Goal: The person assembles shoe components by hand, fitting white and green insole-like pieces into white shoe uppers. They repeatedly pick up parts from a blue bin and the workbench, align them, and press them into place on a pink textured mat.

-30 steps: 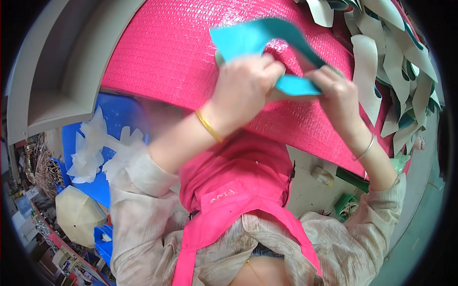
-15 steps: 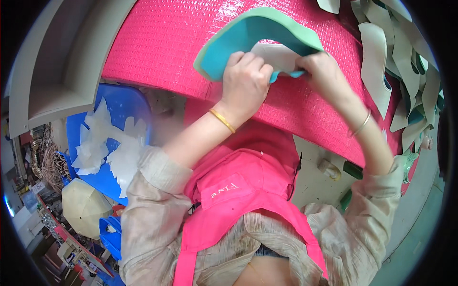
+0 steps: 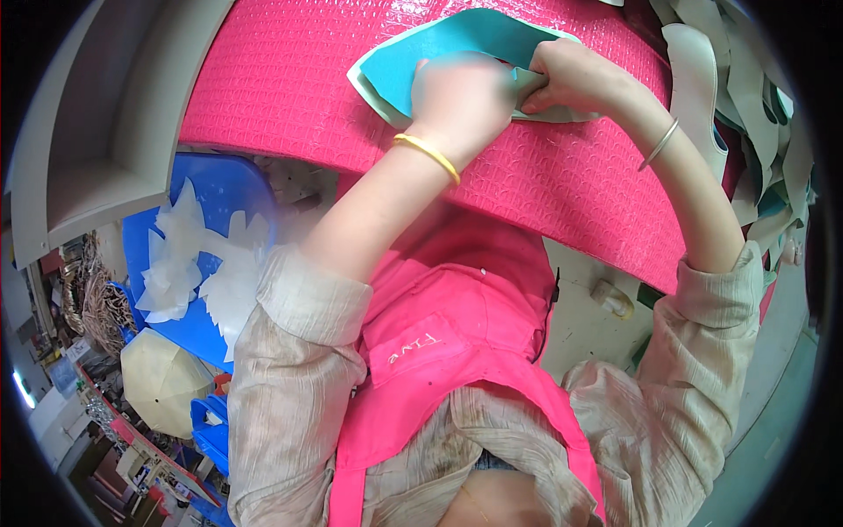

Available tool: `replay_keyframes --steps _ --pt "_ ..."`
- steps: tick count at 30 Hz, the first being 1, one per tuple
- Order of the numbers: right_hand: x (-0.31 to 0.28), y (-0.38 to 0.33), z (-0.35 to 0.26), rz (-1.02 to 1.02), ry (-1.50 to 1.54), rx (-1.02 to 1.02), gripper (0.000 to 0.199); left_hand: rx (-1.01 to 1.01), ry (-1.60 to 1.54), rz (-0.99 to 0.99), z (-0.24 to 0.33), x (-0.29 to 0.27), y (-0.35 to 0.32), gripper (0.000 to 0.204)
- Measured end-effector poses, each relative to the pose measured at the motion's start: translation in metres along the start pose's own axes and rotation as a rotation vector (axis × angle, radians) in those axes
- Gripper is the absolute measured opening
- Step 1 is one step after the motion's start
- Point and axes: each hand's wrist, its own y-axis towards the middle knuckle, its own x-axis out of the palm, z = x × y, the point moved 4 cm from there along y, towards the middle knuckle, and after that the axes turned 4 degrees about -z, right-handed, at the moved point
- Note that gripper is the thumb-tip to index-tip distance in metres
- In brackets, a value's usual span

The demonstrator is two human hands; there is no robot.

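A curved flat piece (image 3: 479,33), shaped like a shoe upper, lies on the pink table. Its upper face is teal and a pale layer shows along its rim. My left hand (image 3: 461,97) is closed over its near edge, its fingers partly smeared by motion. Between the thumb and fingers of my right hand (image 3: 575,77) is the turned-up inner edge of the same piece, its pale side showing. A yellow bangle (image 3: 428,156) circles my left wrist, a silver one (image 3: 659,144) my right.
The pink textured covering (image 3: 290,97) spreads over the table. Several pale curved pieces (image 3: 698,88) are heaped at the right. On the left are a grey open box (image 3: 110,114) and a blue stool (image 3: 206,268) with white paper-like scraps (image 3: 171,263). A cream umbrella-like object (image 3: 162,382) stands below.
The piece has gone from raised and bent to lying flatter on the table. My left hand has shifted up and right; my right hand has moved slightly up and left, elbow outward.
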Motion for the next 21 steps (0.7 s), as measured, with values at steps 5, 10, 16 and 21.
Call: replay_keyframes --steps 5,10,16,21 --pt "0.007 0.001 -0.007 -0.014 -0.297 0.06 0.029 0.424 0.221 0.504 0.023 -0.015 -0.039 0.031" --pt "0.004 -0.009 -0.015 0.089 -0.326 -0.026 0.026 0.405 0.064 0.305 0.014 0.022 -0.056 0.034" --pt "0.005 -0.003 -0.006 -0.068 -0.34 -0.081 0.018 0.411 -0.047 0.289 0.017 0.021 -0.045 0.032" --pt "0.005 0.001 0.007 -0.156 -0.344 -0.179 0.016 0.44 -0.059 0.272 0.027 0.026 -0.039 0.03"
